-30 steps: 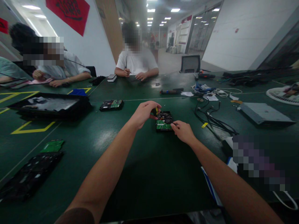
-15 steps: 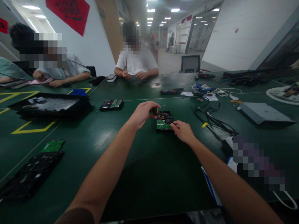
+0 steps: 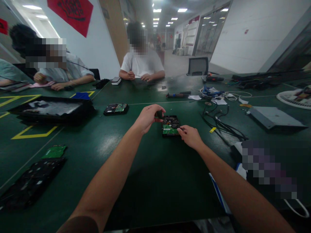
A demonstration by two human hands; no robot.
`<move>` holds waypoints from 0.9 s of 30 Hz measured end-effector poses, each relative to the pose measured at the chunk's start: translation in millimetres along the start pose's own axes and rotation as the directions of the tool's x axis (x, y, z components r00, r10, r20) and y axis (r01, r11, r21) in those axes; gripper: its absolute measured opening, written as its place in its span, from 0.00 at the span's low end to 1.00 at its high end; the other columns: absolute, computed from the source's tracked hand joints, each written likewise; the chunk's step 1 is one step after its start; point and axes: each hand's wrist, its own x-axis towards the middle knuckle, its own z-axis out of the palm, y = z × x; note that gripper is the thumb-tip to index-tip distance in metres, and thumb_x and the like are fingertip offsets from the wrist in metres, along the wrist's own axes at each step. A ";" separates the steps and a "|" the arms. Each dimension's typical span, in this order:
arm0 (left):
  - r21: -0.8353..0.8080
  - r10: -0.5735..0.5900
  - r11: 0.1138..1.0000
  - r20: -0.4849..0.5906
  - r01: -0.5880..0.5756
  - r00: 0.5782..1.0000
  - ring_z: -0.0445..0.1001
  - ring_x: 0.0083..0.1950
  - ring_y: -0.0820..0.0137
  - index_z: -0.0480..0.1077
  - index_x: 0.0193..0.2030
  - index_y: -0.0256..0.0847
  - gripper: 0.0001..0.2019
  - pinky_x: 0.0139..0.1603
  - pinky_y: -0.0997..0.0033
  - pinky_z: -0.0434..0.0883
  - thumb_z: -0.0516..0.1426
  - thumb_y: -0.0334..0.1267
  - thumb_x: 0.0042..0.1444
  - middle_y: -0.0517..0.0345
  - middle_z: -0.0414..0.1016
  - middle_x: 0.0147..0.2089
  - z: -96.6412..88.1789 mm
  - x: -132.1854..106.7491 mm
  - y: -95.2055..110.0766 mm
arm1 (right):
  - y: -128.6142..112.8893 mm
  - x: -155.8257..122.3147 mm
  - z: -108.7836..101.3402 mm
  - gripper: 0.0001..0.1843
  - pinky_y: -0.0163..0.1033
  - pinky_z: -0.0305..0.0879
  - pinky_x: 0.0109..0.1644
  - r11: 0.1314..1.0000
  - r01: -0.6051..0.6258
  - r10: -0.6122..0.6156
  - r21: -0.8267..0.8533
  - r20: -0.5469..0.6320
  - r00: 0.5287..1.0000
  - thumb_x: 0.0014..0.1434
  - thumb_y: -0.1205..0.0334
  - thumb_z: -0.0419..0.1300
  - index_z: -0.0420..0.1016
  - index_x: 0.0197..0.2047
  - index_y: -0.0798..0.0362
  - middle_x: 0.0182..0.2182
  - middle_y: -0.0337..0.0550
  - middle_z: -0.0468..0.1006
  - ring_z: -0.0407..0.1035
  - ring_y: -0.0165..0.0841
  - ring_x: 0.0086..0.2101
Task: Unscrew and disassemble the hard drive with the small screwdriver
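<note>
A hard drive (image 3: 170,126) lies circuit side up, its green board showing, on the green table (image 3: 150,181) in front of me. My left hand (image 3: 147,117) is closed around a dark tool handle (image 3: 159,114) at the drive's upper left corner. My right hand (image 3: 190,136) rests at the drive's right edge, fingers pinched on that edge.
A second hard drive (image 3: 116,109) lies further left, next to a black tray (image 3: 52,109). A loose green board (image 3: 54,151) and a black panel (image 3: 29,183) are near left. Cables (image 3: 220,124) and a grey box (image 3: 274,117) lie right. Other people sit opposite.
My left hand has turned the tool: the yellow part of its handle showed a second ago and is now hidden. The right hand and drive have stayed put.
</note>
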 end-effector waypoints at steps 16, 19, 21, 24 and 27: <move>0.031 0.004 0.999 0.053 -0.006 0.999 0.75 0.40 0.68 0.76 0.37 0.36 0.09 0.29 0.75 0.71 0.59 0.40 0.59 0.49 0.76 0.38 2.9 0.1 -2.4 | -2.3 -2.6 -1.2 0.17 0.36 0.63 0.33 1.000 -0.001 0.001 0.018 0.014 1.000 0.70 0.50 0.55 0.77 0.50 0.53 0.26 0.37 0.82 0.75 0.32 0.26; 0.060 -0.023 0.998 0.106 0.016 0.994 0.75 0.39 0.68 0.78 0.39 0.37 0.11 0.28 0.75 0.69 0.58 0.42 0.60 0.48 0.77 0.38 3.1 -1.7 -0.6 | -1.2 -2.3 -0.5 0.18 0.36 0.63 0.32 1.000 0.002 -0.002 0.020 0.008 1.000 0.70 0.50 0.56 0.77 0.52 0.53 0.26 0.37 0.82 0.75 0.32 0.25; 0.035 -0.049 0.998 0.129 0.045 0.990 0.76 0.38 0.67 0.77 0.41 0.37 0.11 0.27 0.74 0.69 0.58 0.43 0.60 0.48 0.78 0.38 3.4 -2.2 -1.0 | -0.1 -2.0 0.5 0.18 0.36 0.63 0.32 1.000 -0.003 0.003 0.026 0.006 1.000 0.70 0.50 0.56 0.77 0.52 0.53 0.26 0.37 0.82 0.75 0.32 0.25; -0.029 -0.081 0.996 0.102 0.085 0.991 0.77 0.37 0.66 0.73 0.41 0.38 0.09 0.27 0.73 0.69 0.59 0.41 0.60 0.47 0.79 0.37 4.3 -2.2 -2.3 | 1.1 -1.3 1.9 0.17 0.37 0.64 0.33 1.000 -0.013 0.013 0.024 0.002 1.000 0.70 0.51 0.56 0.77 0.52 0.53 0.26 0.37 0.82 0.75 0.32 0.25; -0.070 -0.089 0.993 0.065 0.094 0.994 0.78 0.38 0.65 0.70 0.38 0.39 0.06 0.28 0.72 0.70 0.59 0.39 0.59 0.47 0.79 0.36 5.3 -1.9 -2.0 | 1.6 -0.7 2.3 0.17 0.37 0.65 0.35 1.000 -0.002 0.002 0.013 -0.005 1.000 0.69 0.51 0.56 0.77 0.52 0.54 0.25 0.37 0.82 0.76 0.33 0.26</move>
